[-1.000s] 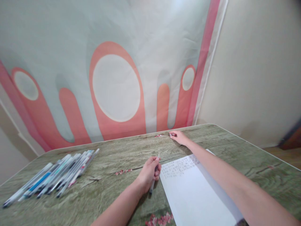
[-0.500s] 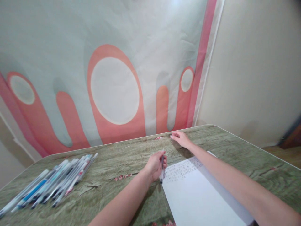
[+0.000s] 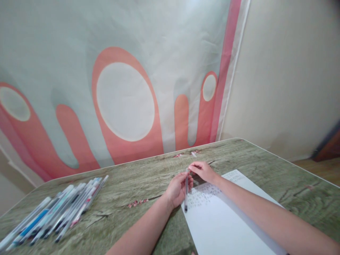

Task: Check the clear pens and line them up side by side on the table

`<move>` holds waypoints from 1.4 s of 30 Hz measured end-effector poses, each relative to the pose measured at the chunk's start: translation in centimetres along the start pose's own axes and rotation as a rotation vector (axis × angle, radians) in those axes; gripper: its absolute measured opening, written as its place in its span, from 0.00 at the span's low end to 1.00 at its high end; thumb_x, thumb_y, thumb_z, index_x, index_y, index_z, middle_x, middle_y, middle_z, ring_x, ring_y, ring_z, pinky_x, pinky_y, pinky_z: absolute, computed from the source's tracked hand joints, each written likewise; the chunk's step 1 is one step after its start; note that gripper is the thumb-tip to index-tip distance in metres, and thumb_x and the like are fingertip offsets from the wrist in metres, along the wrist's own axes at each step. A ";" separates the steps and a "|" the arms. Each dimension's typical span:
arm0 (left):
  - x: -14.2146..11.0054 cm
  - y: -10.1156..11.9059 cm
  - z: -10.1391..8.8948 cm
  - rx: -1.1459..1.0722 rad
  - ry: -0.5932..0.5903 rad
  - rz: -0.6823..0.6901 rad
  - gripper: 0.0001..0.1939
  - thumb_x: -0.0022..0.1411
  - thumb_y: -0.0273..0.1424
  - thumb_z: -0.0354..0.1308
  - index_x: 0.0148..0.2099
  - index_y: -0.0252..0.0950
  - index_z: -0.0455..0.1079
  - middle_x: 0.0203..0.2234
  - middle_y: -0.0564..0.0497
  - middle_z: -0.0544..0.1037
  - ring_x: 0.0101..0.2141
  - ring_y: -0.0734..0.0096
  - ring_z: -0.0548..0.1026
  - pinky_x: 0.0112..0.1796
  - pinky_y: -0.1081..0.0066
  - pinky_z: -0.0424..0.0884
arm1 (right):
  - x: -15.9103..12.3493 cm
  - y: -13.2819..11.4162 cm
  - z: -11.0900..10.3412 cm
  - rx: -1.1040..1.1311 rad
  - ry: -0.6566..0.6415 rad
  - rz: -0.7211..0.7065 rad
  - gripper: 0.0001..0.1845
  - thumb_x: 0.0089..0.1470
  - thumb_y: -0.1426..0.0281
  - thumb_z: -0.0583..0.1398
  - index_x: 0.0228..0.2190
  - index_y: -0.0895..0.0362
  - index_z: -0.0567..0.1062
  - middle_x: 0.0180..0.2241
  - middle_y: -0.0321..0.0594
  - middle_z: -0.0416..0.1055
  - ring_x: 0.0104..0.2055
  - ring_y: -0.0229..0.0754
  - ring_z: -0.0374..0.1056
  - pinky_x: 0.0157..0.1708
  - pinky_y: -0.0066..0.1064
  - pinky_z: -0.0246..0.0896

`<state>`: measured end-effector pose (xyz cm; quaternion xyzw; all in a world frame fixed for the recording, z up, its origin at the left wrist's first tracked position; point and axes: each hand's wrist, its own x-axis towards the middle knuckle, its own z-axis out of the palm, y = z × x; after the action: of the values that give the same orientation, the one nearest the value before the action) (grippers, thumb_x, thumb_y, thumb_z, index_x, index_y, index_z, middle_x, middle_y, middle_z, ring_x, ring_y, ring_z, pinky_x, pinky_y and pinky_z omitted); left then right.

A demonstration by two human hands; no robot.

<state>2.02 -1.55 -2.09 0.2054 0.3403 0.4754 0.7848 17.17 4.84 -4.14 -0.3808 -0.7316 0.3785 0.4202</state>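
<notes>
My left hand [image 3: 177, 189] is closed around a slim pen [image 3: 186, 198] with a clear barrel and a dark lower end. The pen stands nearly upright over the left edge of the paper [image 3: 225, 219], which has rows of handwriting near its top. At the pen's upper tip, the thumb and fingers of my right hand [image 3: 203, 170] are pinched together. Whether some small part sits between them is too small to see. Beyond that hand, a small whitish piece [image 3: 194, 154] lies close to the table's far edge.
Several pens and markers [image 3: 57, 209] lie side by side at the left of the wood-patterned table [image 3: 119, 226]. Behind it hangs a grey cloth [image 3: 164, 42] with coral shapes. A bare wall [image 3: 281, 81] is on the right.
My right hand has drawn back from the whitish piece at the far edge to the pen's tip. My left hand has moved right and turned the pen more upright over the paper.
</notes>
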 end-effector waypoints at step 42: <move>0.4 -0.4 -0.5 0.278 -0.082 0.053 0.05 0.57 0.29 0.51 0.33 0.31 0.60 0.23 0.52 0.66 0.17 0.86 0.59 0.16 0.83 0.52 | -0.3 -1.0 -0.8 0.229 -0.038 0.138 0.13 0.46 0.61 0.58 0.22 0.59 0.69 0.21 0.33 0.64 0.24 0.34 0.59 0.28 0.26 0.54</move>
<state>2.05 -1.34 -2.81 0.3403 0.3649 0.4353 0.7494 17.74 4.34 -3.08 -0.3724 -0.6634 0.4949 0.4199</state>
